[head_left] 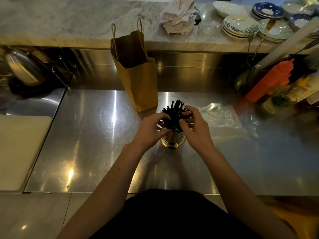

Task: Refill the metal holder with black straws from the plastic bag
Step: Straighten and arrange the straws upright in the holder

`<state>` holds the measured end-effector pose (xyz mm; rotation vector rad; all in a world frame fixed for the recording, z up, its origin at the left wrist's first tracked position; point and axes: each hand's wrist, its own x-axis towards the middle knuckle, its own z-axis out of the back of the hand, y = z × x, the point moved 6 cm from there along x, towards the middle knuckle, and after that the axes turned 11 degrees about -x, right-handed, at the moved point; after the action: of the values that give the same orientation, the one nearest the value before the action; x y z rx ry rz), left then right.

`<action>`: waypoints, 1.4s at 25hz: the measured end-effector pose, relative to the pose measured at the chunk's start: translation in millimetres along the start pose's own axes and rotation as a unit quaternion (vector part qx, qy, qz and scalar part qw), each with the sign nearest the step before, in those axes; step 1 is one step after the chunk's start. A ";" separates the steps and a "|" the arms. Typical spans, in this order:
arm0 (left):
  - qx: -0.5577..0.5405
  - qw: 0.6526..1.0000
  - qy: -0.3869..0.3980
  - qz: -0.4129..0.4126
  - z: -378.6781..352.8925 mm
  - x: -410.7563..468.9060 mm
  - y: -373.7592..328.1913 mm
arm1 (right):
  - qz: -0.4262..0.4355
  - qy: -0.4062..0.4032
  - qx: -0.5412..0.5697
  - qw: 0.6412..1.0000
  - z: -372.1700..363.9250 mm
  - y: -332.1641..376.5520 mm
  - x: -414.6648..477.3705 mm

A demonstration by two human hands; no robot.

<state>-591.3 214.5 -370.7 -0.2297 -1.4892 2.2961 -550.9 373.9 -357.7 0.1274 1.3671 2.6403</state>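
A round metal holder (pixel 173 140) with slotted sides stands on the steel counter (pixel 96 138) in the middle. A bunch of black straws (pixel 174 112) stands in it and fans out at the top. My left hand (pixel 150 128) and my right hand (pixel 194 126) close around the bunch from either side, fingers touching the straws just above the holder's rim. A clear plastic bag (pixel 221 117) lies flat on the counter just right of the holder; what it holds cannot be made out.
A brown paper bag (pixel 138 73) stands open right behind the holder. A kettle (pixel 24 69) sits at the far left, a white board (pixel 19 150) at the left edge. Sauce bottles (pixel 272 80) stand at the right. Stacked plates (pixel 240 26) and crumpled paper (pixel 177 16) rest on the marble shelf.
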 end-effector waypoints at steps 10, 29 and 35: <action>-0.023 0.990 -0.133 -0.036 13.0 -5.6 -16.1 | -0.012 -0.084 -0.012 0.996 11.9 -9.2 -13.6; -0.028 0.986 -0.122 -0.106 120.8 13.5 -145.2 | 0.158 0.002 -0.019 0.987 -2.4 96.4 14.4; -0.038 0.986 -0.122 -0.109 112.8 10.1 -135.6 | 0.086 -0.034 0.062 0.994 6.2 71.9 10.1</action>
<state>-607.4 172.4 -199.9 0.1945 -1.6309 2.1540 -567.6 339.9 -295.5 0.3634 1.5615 2.6581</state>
